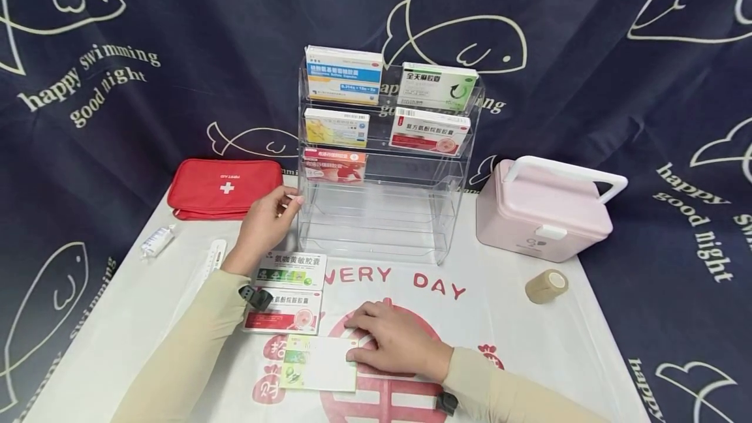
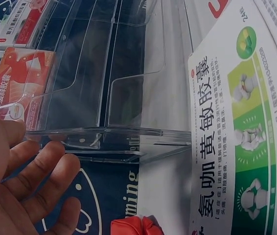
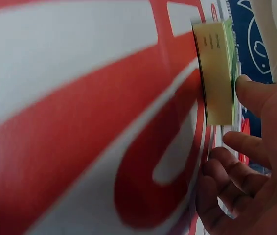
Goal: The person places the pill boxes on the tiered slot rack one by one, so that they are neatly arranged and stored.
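My left hand [image 1: 266, 224] rests with a relaxed, empty grip against the left edge of the clear rack [image 1: 376, 214]. Two medicine boxes [image 1: 288, 292] lie below it on the tabletop [image 1: 529, 344]. My right hand [image 1: 399, 343] holds the white-and-green box [image 1: 314, 365], fingers closing over its right end.

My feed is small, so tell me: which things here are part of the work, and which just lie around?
In the work:
right hand on green-white box
left hand at clear rack
two boxes waiting

Lying about:
red pouch
pink case
tape roll
tube
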The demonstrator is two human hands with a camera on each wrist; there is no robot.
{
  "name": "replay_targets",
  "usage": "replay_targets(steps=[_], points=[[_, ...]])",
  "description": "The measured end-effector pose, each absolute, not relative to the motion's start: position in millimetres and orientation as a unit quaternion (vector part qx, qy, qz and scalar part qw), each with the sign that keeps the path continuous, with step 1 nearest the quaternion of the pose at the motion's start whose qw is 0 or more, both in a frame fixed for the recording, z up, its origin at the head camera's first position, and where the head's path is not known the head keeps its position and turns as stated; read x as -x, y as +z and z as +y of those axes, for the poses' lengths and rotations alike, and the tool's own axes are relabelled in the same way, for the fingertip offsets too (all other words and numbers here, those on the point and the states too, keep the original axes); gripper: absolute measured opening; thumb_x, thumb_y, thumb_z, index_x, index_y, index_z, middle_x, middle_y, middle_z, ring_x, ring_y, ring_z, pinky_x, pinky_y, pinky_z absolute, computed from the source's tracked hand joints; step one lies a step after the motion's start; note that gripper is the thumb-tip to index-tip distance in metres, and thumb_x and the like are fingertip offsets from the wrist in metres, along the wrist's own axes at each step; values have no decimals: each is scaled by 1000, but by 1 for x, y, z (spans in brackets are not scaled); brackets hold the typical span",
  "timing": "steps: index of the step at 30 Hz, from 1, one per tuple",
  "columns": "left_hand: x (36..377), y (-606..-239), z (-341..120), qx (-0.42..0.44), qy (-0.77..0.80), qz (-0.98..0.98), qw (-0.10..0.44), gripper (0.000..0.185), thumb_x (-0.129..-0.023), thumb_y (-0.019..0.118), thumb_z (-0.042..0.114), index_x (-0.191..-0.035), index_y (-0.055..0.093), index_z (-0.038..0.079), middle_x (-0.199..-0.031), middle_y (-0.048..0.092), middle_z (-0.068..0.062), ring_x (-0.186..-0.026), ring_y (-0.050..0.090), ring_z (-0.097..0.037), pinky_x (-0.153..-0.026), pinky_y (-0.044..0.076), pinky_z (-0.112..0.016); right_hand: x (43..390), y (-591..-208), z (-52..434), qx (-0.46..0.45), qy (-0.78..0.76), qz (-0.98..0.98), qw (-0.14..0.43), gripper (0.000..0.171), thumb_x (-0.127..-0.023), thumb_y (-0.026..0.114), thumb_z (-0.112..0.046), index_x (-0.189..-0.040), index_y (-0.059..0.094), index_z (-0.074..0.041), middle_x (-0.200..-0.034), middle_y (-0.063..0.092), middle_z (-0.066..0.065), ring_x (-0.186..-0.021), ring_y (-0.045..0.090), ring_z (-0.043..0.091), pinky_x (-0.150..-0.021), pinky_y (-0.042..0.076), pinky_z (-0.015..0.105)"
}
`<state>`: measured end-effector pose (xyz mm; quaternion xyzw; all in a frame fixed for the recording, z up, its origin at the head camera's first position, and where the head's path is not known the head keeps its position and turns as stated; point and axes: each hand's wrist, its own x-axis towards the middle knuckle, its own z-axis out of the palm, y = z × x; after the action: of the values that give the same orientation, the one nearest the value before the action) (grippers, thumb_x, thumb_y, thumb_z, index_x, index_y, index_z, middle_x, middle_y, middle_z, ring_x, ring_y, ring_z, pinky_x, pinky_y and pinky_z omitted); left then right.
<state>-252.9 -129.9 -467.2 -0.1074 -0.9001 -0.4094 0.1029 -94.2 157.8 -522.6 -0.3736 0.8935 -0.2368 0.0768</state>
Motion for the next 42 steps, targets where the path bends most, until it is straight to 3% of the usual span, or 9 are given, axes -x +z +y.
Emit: replay_targets(steps=[4,10,21,29,34,42], points=[[253,-466,-129,109,-410,-900,101,33,-102,64,35,-123,67,11,-96,69,-6,-83,62,-23,-72,46,-42,90,-524,153,368,-250,892,75,47,-94,66,-56,-124,70,-20,-117,57,-13,-95,52,-1,-72,45,18],[252,-462,-129,109,-405,-902,101,31,-102,63,35,-122,67,11,-94,69,-6,-82,63,-24,-71,46,-43,85,-525,152,372,-255,890,56,30,-93,72,-48,-111,74,-24,-113,58,-15,-101,52,0,-76,45,17],[251,-465,-130,104,-404,-904,94,32,-102,62,35,-123,66,11,-97,70,-7,-85,64,-25,-74,46,-45,83,-525,160,383,-304,872,39,26,-92,75,-42,-109,71,-22,-109,62,-16,-105,54,-1,-83,45,18],[251,-464,-129,104,-406,-903,96,31,-102,63,35,-122,66,12,-97,70,-7,-85,65,-25,-74,47,-45,82,-526,162,354,-373,854,79,23,-92,77,-37,-110,68,-25,-104,65,-19,-82,62,6,-72,49,17],[251,-466,-130,104,-406,-903,95,31,-102,63,35,-122,66,12,-97,70,-7,-85,65,-25,-74,47,-46,80,-526,162,330,-425,837,100,22,-91,79,-32,-110,70,-24,-98,66,-17,-76,63,10,-66,52,21],[252,-465,-129,103,-409,-902,94,28,-101,66,30,-122,66,11,-96,69,-7,-85,64,-25,-74,47,-45,82,-529,165,320,-463,826,32,27,-89,82,-22,-111,67,-23,-114,65,-12,-70,60,12,-60,51,22]])
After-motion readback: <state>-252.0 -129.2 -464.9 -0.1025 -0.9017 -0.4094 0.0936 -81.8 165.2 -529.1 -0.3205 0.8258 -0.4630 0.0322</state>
